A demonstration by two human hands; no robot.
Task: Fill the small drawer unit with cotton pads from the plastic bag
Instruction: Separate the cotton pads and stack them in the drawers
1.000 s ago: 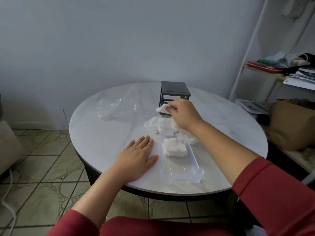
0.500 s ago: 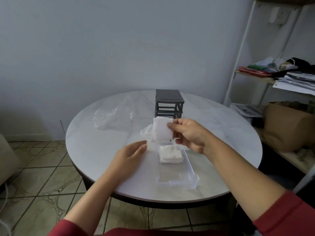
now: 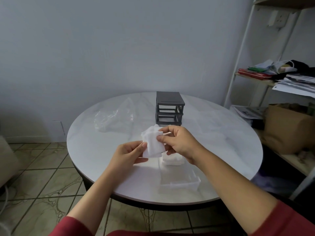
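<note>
Both hands hold a small stack of white cotton pads (image 3: pixel 153 143) above the round table. My left hand (image 3: pixel 129 155) pinches its lower left corner, and my right hand (image 3: pixel 179 143) grips its right side. Below them lies a clear plastic drawer (image 3: pixel 180 181) with more white pads (image 3: pixel 173 160) at its far end. The dark grey drawer unit (image 3: pixel 169 109) stands behind, its slots showing no drawers. The crumpled clear plastic bag (image 3: pixel 114 118) lies to the unit's left.
The white marble table (image 3: pixel 95 150) ends close to me. A white shelf rack (image 3: pixel 238 65) with papers and a brown cardboard box (image 3: pixel 288 128) stand to the right. Tiled floor lies on the left.
My right hand lifted pads from the pile by the unit and brought them toward me. My left hand rose off the table and took hold of the pads too.
</note>
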